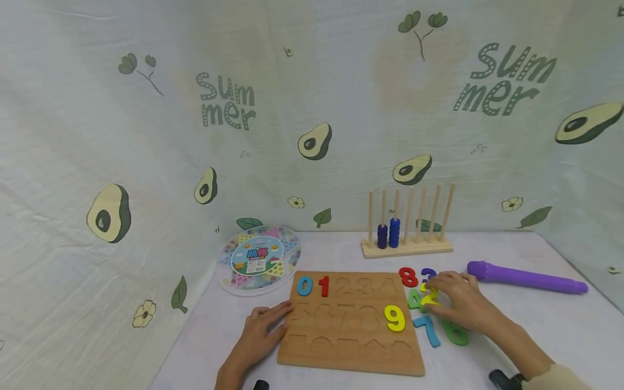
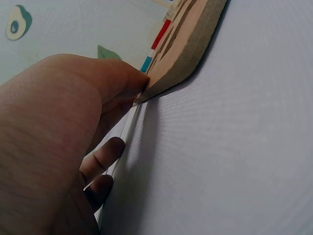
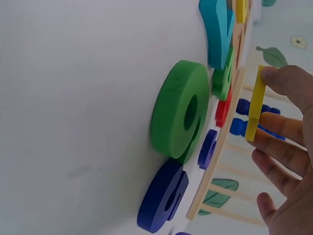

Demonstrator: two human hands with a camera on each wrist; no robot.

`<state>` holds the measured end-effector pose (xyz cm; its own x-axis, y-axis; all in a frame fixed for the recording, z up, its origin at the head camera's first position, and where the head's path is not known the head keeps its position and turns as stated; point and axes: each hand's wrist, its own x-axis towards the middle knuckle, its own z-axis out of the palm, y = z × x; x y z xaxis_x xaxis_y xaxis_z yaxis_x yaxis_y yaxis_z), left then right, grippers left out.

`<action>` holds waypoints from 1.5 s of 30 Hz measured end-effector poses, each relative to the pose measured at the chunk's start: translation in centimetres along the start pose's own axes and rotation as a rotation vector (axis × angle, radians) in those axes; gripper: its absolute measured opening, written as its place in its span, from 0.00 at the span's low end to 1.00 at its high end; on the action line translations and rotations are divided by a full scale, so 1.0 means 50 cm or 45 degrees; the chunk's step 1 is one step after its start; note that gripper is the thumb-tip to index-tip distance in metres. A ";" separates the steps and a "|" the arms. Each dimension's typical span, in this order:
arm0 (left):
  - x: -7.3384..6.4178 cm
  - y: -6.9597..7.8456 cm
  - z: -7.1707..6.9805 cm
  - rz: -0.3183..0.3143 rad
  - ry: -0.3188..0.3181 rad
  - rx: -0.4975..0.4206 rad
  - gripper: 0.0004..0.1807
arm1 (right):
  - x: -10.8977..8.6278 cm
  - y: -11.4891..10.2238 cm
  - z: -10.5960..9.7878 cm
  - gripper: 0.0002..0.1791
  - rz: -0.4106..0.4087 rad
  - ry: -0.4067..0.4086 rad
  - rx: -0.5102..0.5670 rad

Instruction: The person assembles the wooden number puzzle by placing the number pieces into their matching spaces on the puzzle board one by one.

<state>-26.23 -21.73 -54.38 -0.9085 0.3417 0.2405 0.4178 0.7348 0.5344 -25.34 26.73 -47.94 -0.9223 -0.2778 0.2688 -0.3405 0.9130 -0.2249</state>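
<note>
My right hand pinches a yellow number 2 between thumb and fingertips, raised off the table beside the wooden number board. Around it lie a red 8, a purple 3, a green 4, a blue 7 and a green 6. A dark blue numeral, hidden in the head view, lies beyond the 6. At the board's left edge, my left hand rests with its fingertips touching the wood. A blue 0, red 1 and yellow 9 sit on the board.
Behind the board stands a wooden peg rack with blue beads on two of its pegs. A round game box lies at the back left. To the right is a purple stick. A patterned cloth hangs behind the table.
</note>
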 end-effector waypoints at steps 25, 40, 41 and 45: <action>0.000 0.003 -0.005 0.017 -0.006 0.004 0.22 | 0.044 -0.050 0.002 0.22 -0.135 0.013 0.046; 0.002 0.003 -0.005 0.015 -0.005 0.002 0.22 | 0.072 -0.082 0.014 0.23 -0.174 0.005 0.069; 0.002 0.003 -0.005 0.015 -0.006 -0.003 0.22 | 0.073 -0.083 0.015 0.24 -0.178 0.006 0.070; 0.001 0.005 -0.007 0.023 -0.007 -0.016 0.22 | 0.079 -0.088 0.023 0.22 -0.199 0.007 0.086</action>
<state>-26.19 -21.71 -53.93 -0.9007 0.3580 0.2460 0.4341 0.7211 0.5400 -27.69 21.28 -46.95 -0.8561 -0.4130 0.3106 -0.4915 0.8364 -0.2424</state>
